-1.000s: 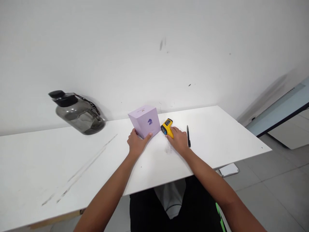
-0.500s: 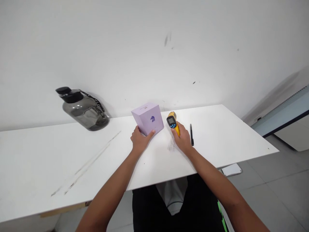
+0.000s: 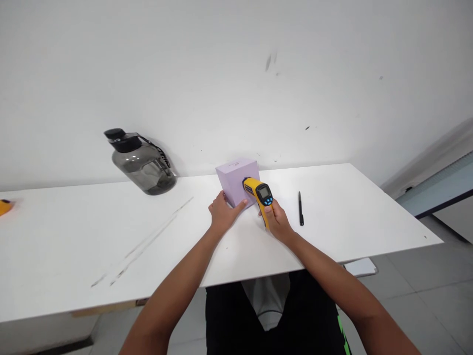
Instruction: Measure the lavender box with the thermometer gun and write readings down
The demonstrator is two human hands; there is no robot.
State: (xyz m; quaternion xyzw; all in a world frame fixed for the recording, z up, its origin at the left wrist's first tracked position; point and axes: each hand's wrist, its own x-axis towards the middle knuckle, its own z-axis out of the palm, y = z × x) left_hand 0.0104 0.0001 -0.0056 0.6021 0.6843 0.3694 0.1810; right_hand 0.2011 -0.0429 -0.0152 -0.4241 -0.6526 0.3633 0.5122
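My left hand (image 3: 223, 213) grips the lower part of a pale purple box (image 3: 233, 185), thumb on its front face and fingers round its left side. In my right hand (image 3: 279, 222) is a yellow and black infrared thermometer (image 3: 256, 191), held by its handle. Its small screen and blue buttons face me, and its nose points at the front of the box. The nose covers the dark logo there; whether it touches the box I cannot tell. A black pen (image 3: 300, 209) lies to the right of my right hand.
A grey see-through bottle (image 3: 146, 167) with a black cap stands at the back left, by the wall. Part of an orange and black object (image 3: 5, 206) shows at the left edge. The white table (image 3: 155, 261) ends close to my lap.
My right hand has turned the thermometer so its nose points left at the box front. My left hand still holds the box. The view has shifted, and an orange object now shows at far left.
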